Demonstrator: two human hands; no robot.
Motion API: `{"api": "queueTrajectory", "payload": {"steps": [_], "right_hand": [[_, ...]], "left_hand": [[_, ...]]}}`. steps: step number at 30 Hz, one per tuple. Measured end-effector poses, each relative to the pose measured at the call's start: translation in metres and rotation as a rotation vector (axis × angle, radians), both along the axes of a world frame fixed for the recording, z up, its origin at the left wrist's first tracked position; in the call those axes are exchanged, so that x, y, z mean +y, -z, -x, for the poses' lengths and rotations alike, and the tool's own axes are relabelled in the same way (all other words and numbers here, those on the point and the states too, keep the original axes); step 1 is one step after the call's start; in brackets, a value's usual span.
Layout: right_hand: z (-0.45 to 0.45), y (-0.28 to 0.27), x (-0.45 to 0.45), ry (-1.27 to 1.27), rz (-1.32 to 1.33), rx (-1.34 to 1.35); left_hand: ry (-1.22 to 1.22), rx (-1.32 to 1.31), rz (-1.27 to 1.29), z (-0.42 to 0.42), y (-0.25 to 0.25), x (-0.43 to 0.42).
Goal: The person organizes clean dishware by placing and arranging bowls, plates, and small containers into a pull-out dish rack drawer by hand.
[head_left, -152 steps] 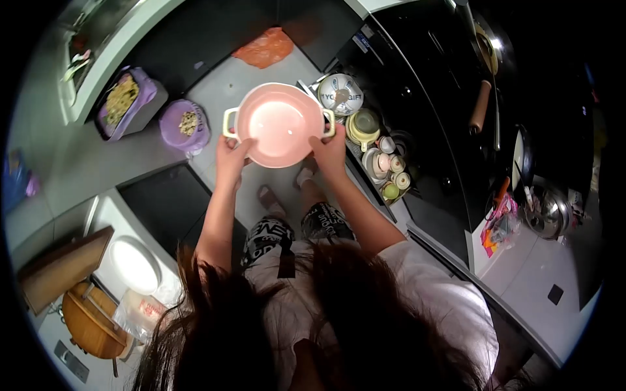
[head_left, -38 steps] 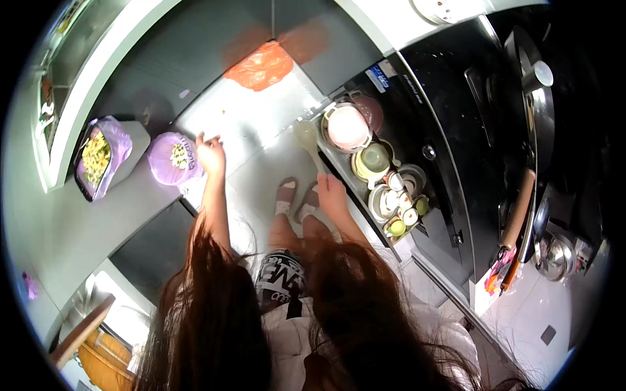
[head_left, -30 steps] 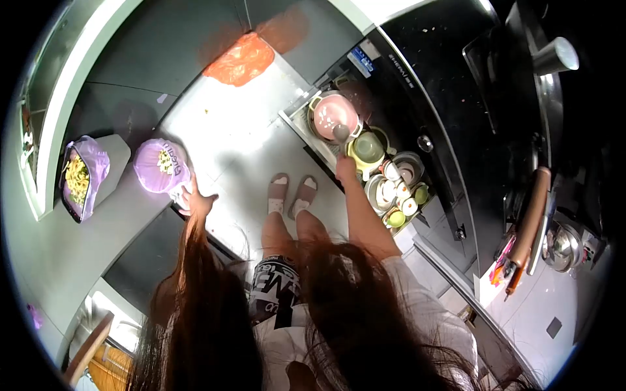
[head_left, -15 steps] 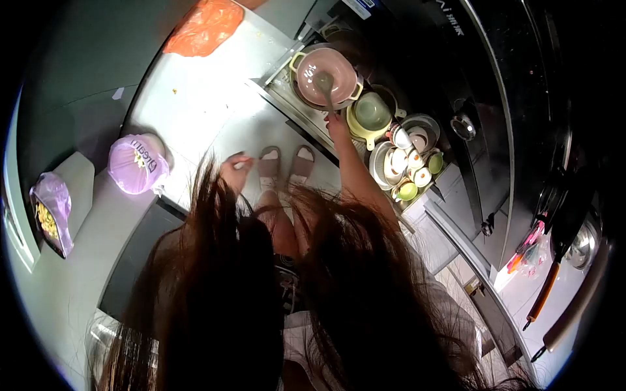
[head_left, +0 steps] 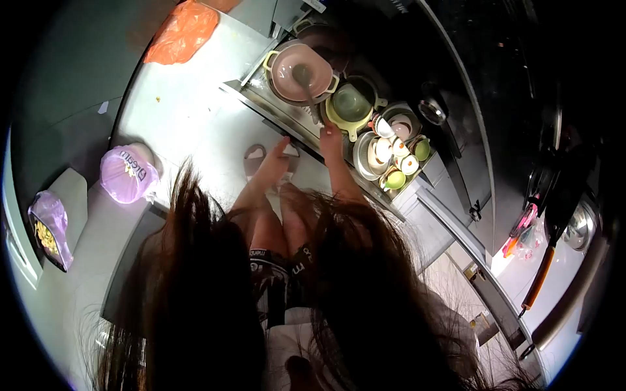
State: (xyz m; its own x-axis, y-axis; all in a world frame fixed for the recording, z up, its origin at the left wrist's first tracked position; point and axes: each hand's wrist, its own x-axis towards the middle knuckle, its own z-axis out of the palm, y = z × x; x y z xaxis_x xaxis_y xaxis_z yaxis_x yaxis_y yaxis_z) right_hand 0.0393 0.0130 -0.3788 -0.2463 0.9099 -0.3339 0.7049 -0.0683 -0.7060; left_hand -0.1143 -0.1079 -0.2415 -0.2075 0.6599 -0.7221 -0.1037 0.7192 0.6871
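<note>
A pink pot (head_left: pixel 314 64) with pale yellow handles sits in the pulled-out drawer, and a ladle (head_left: pixel 304 81) rests in it with its handle over the rim. My right hand (head_left: pixel 330 138) is at the drawer's front edge, beside the end of the ladle handle and apart from it. Its fingers look loosely bent, with nothing visible in them. My left hand (head_left: pixel 279 156) reaches over the floor toward the drawer front (head_left: pixel 267 117), fingers stretched out and empty. Close to my right hand stand a yellow pot (head_left: pixel 357 125) and a green bowl (head_left: pixel 351 103) inside it.
Several small bowls and cups (head_left: pixel 395 151) fill the drawer's near end, around a colander (head_left: pixel 362 156). An orange bag (head_left: pixel 183 31) lies at the upper left. A bin with a purple liner (head_left: pixel 128 174) stands on the left. Pans with long handles (head_left: pixel 540 279) are at the right.
My right hand has let go of the ladle and drawn back to the drawer edge. My left hand has moved right and up toward the drawer. The view has shifted slightly.
</note>
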Motion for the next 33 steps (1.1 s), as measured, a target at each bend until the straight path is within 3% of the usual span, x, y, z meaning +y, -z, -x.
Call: {"api": "queueTrajectory", "payload": {"steps": [4, 6, 7, 10, 11, 13, 15, 17, 18, 21, 23, 27, 29, 31, 33], "right_hand": [[-0.009, -0.057, -0.043, 0.089, -0.027, -0.221], [-0.011, -0.073, -0.068, 0.126, 0.162, -0.245], [-0.021, -0.076, -0.084, 0.152, 0.263, -0.262], [-0.077, -0.032, -0.114, -0.548, -0.104, -0.489], [-0.089, -0.02, -0.117, -0.389, 0.154, -0.51], [-0.126, 0.013, -0.126, -0.074, 0.205, -0.197], [-0.156, 0.006, -0.122, -0.059, 0.143, -0.206], [-0.183, -0.002, -0.114, -0.002, 0.149, -0.234], [-0.191, -0.013, -0.107, 0.076, 0.213, -0.222], [-0.203, -0.075, -0.09, 0.383, 0.452, -0.115], [-0.267, -0.005, -0.102, 0.228, 0.227, -0.157], [-0.324, 0.031, -0.102, 0.099, 0.17, -0.206], [-0.345, 0.037, -0.099, 0.161, 0.201, -0.18], [-0.347, 0.007, -0.086, 0.33, 0.287, -0.119], [-0.38, 0.008, -0.069, 0.304, 0.091, -0.059]], "left_hand": [[-0.064, -0.027, -0.079, -0.01, -0.007, -0.006], [-0.218, -0.197, -0.093, -0.018, -0.013, -0.011], [-0.184, -0.173, -0.096, -0.023, -0.008, -0.019], [-0.132, -0.11, -0.121, -0.022, -0.005, -0.027], [-0.145, -0.105, -0.128, -0.025, -0.014, -0.029], [-0.157, -0.156, -0.073, -0.03, -0.026, -0.031], [-0.148, -0.264, 0.057, -0.037, -0.031, -0.038], [-0.137, -0.142, -0.062, -0.067, 0.027, -0.065], [-0.136, -0.079, -0.125, -0.079, 0.046, -0.073], [-0.046, -0.028, -0.075, -0.099, 0.028, -0.073], [-0.034, -0.045, -0.044, -0.112, 0.021, -0.07], [0.031, 0.098, -0.109, -0.155, 0.024, -0.06], [-0.032, 0.101, -0.114, -0.181, 0.034, -0.05], [-0.095, 0.109, -0.113, -0.204, 0.041, -0.035], [-0.151, 0.123, -0.107, -0.233, 0.036, -0.008]]}}
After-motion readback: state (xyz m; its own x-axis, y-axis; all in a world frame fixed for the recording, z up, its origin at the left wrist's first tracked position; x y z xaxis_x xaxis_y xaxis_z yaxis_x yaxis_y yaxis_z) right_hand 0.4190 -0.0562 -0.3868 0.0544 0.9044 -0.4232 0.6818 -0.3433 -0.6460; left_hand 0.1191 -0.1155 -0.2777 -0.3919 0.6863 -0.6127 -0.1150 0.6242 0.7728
